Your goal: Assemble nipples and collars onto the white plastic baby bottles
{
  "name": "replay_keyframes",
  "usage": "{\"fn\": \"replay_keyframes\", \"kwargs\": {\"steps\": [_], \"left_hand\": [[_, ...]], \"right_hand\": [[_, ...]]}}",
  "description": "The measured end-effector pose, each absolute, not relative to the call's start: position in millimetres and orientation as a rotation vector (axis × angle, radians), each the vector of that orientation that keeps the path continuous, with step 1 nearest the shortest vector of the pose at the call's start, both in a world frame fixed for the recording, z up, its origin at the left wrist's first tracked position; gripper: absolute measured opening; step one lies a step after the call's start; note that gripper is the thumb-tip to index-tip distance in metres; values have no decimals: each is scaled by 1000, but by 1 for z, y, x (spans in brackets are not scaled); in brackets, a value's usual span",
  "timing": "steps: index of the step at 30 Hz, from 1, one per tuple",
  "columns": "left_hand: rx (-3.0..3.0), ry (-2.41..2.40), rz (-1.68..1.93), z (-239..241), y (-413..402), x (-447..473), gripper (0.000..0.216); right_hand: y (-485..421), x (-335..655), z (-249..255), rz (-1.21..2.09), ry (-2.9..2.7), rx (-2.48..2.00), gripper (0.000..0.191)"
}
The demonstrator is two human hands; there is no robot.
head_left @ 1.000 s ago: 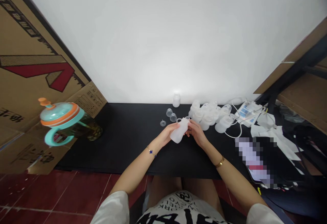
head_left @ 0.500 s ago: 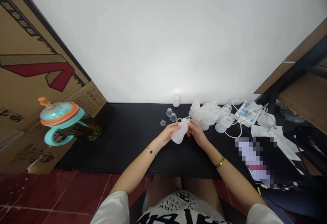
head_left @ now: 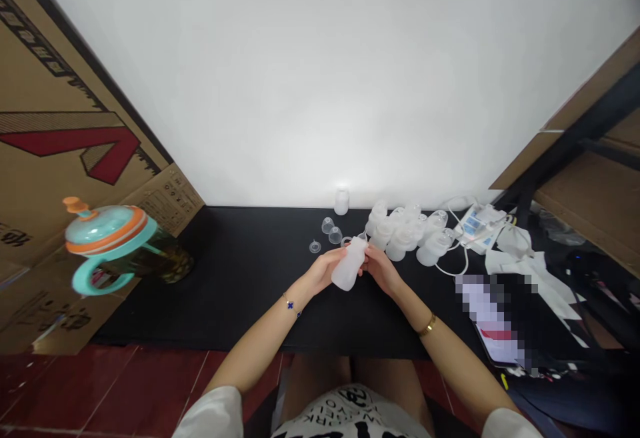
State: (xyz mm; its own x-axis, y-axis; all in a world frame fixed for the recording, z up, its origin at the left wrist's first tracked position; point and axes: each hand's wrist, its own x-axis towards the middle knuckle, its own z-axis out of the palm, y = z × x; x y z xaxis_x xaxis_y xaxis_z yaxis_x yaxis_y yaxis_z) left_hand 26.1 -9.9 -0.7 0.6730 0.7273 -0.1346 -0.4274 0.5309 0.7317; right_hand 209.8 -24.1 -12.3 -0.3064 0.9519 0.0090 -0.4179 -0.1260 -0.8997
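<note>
Between my hands, above the black table, a frosted white baby bottle [head_left: 347, 270] is held tilted, its neck pointing away from me. My left hand [head_left: 325, 268] grips it from the left side. On the right, my right hand [head_left: 380, 269] has its fingers closed around the neck end; some fingertips are hidden behind the bottle. A white ring [head_left: 345, 241] shows just beyond the neck. Two clear domed caps [head_left: 335, 235] and a small clear disc-like piece [head_left: 315, 246] lie behind my left hand. Several capped bottles [head_left: 399, 243] are grouped behind my right hand.
One bottle [head_left: 341, 202] stands by the wall. A big teal-and-orange lidded jug [head_left: 115, 241] is at the left beside cardboard boxes [head_left: 55, 85]. To the right are a power strip [head_left: 479, 228] with white cables, crumpled tissue [head_left: 525, 261] and a blurred-out phone or tablet [head_left: 487, 325].
My head view has shifted slightly, so everything sits a little lower and further left. The bottle is turned a little more upright in my hands; both hands keep their hold.
</note>
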Motion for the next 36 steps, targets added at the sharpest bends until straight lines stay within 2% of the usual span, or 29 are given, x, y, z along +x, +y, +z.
{"fn": "replay_keyframes", "kwargs": {"steps": [9, 36], "left_hand": [[746, 478, 727, -5, -9, 25, 46], [851, 717, 866, 11, -14, 28, 52]], "right_hand": [[-23, 212, -18, 1585, -1035, -815, 32], [-24, 211, -13, 1428, -1056, -945, 30]]}}
